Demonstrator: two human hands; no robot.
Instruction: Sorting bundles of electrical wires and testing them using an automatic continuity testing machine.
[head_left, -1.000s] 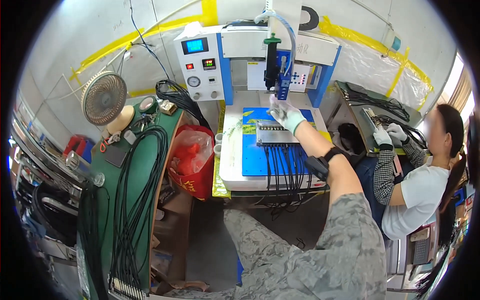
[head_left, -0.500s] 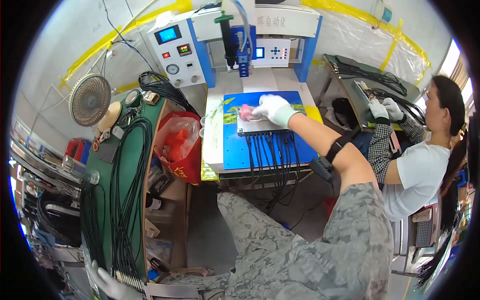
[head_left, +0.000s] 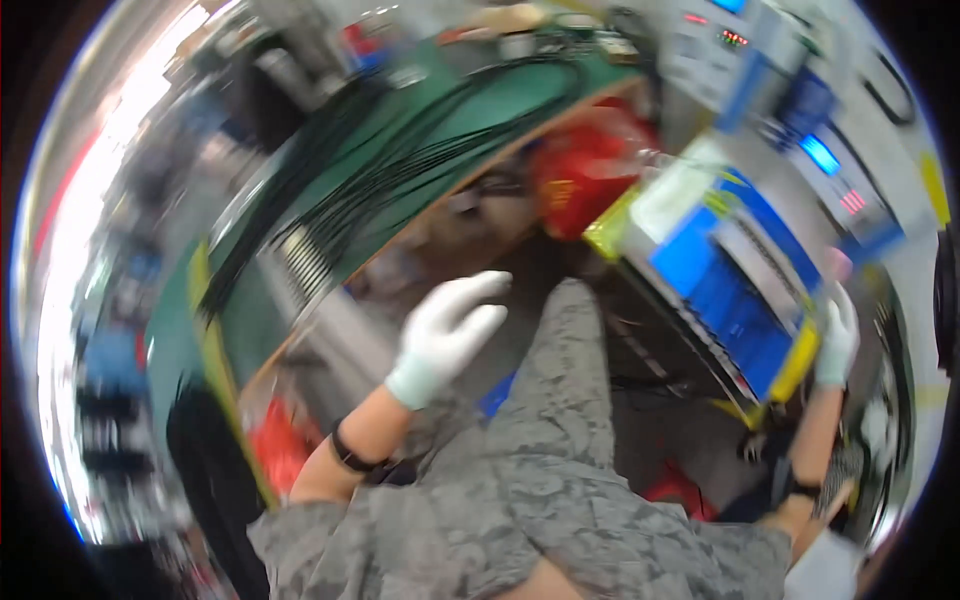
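Observation:
My left hand (head_left: 445, 335), in a white glove, hangs above my lap and the floor, its thumb and fingers apart and nothing in them. At the far right my right hand (head_left: 838, 335), also gloved, holds a small pink cloth (head_left: 839, 264) at its fingertips, beside the machine bed. On that bed lies a blue plate (head_left: 683, 252) carrying a long metal fixture (head_left: 760, 262). Motion blur hides the fixture's details. A strip with a row of pale connectors (head_left: 303, 262) lies at the near edge of the green table, black cables (head_left: 430, 150) running back from it.
The green table (head_left: 270, 335) stands to the left, its edge between it and my legs. A red bag (head_left: 590, 165) hangs between table and machine. The machine's control panel (head_left: 825, 155) rises at right. Another red bag (head_left: 280, 440) is low at the left.
The view has swung left. My left hand has come off the green table's near edge and into the middle. My right hand has left the metal fixture with the pink cloth.

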